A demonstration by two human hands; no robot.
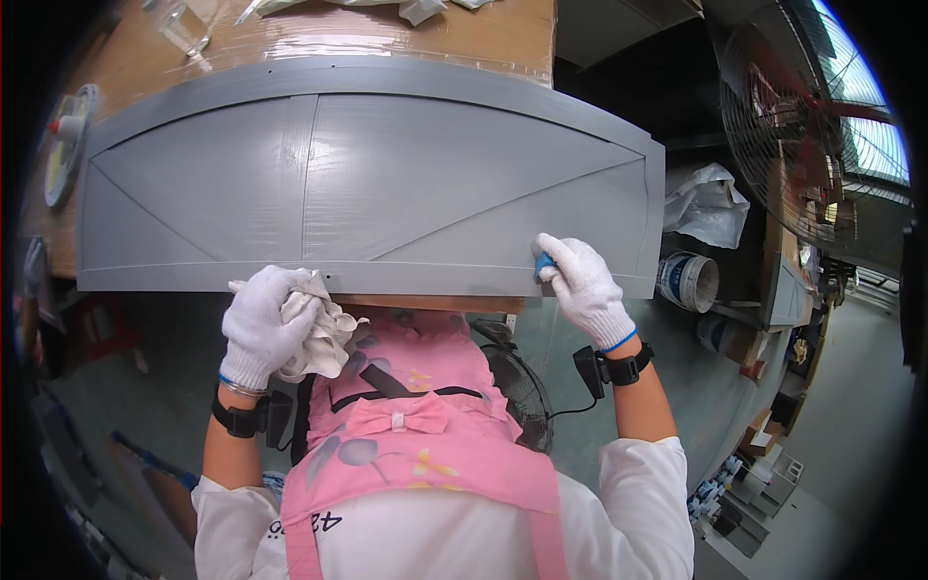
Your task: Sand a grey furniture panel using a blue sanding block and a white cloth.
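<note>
Across the near end of the bench (527,34), a long grey panel (222,174) is laid flat, its near edge turned toward the person; it is framed by raised rails and crossed by one upright strip and two slanted ones. A small blue piece (543,264) is gripped in the fingers of the right hand (583,285), over the panel's near rail, right of middle; contact with the panel cannot be told. A crumpled white cloth (329,338) is held bunched in the closed left hand (259,324), at the near edge, left of middle. Both hands are gloved in white. Beyond the panel, a clear glass (186,31) is seen at far left. To the right, a plastic bag (713,206) and white bucket (688,280) are placed, with a large fan (807,126) beyond.
</note>
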